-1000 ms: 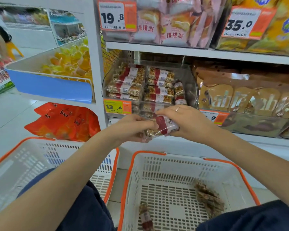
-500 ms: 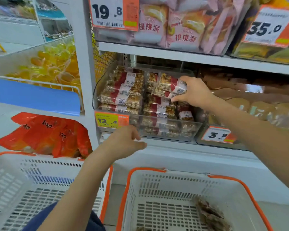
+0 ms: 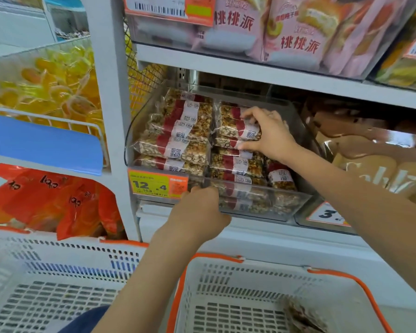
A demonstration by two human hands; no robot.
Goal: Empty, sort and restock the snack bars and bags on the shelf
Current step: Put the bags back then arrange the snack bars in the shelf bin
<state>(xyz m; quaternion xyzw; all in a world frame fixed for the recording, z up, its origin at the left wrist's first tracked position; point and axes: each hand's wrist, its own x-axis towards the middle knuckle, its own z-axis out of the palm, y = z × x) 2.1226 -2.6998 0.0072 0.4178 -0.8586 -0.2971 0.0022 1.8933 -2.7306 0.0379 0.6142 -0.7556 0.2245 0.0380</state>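
A clear plastic bin [image 3: 139, 121] on the middle shelf holds several nut bars with red-and-white labels, stacked in two columns. My right hand [image 3: 269, 134] is inside the bin, fingers closed on the top nut bar [image 3: 235, 127] of the right column, which rests on the stack. My left hand [image 3: 199, 207] grips the bin's front edge beside the yellow 12.4 price tag [image 3: 151, 185]. A white basket with an orange rim [image 3: 334, 275] below holds a few more nut bars [image 3: 300, 316] at its right side.
A second white basket [image 3: 58, 272] stands at lower left. Orange snack bags [image 3: 48, 200] lie on the low left shelf, yellow packs [image 3: 51, 85] above them. Brown bags [image 3: 375, 164] fill the bin to the right, pink cake bags [image 3: 293, 37] the shelf above.
My right hand carried a nut bar from over the basket up into the bin and set it on the right column. My left hand rose and took hold of the bin's front edge.
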